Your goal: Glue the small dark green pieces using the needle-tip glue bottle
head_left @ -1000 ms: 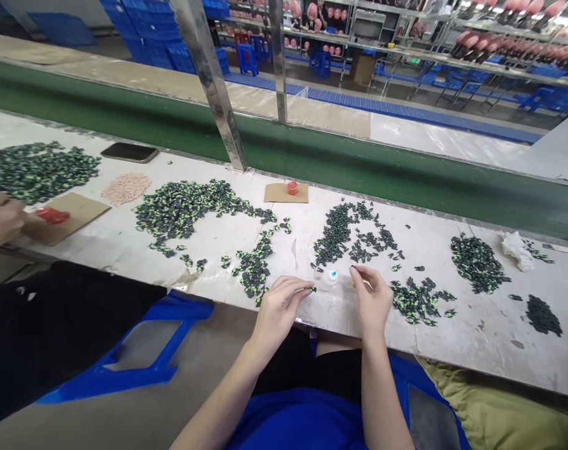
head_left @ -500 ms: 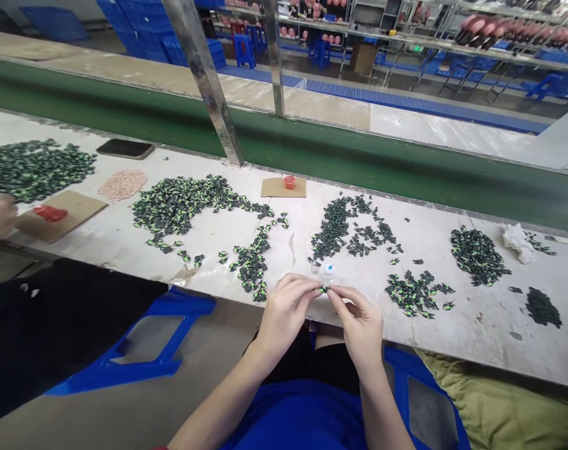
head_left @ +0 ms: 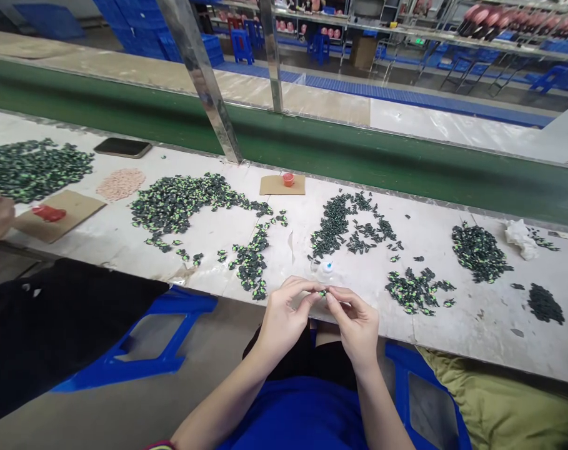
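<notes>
One tiny green-black piece point(head_left: 322, 293), left hand point(head_left: 284, 317) and right hand point(head_left: 357, 324) meeting, fingers point(head_left: 305, 285) pinching it—uneven squeeze could drop it, forward nudge topple blue-tipped bottle point(head_left: 327, 269)!

Part point(head_left: 322, 293) between left hand point(head_left: 286, 315) and right hand point(head_left: 359, 322), at bench point(head_left: 428, 231) front edge. Bottle point(head_left: 327, 269) just behind. Parts heap point(head_left: 171, 203) left of hands, second heap point(head_left: 415, 290) right. Cup point(head_left: 288, 180) on cardboard point(head_left: 270, 185) behind bottle, offset left. Phone point(head_left: 123, 147) farther left, near rear edge.

Holds left hand point(head_left: 284, 322) and right hand point(head_left: 357, 326) pinched, fingertips close together, below frame centre, with forearms point(head_left: 220, 400) slanting inward.
</notes>
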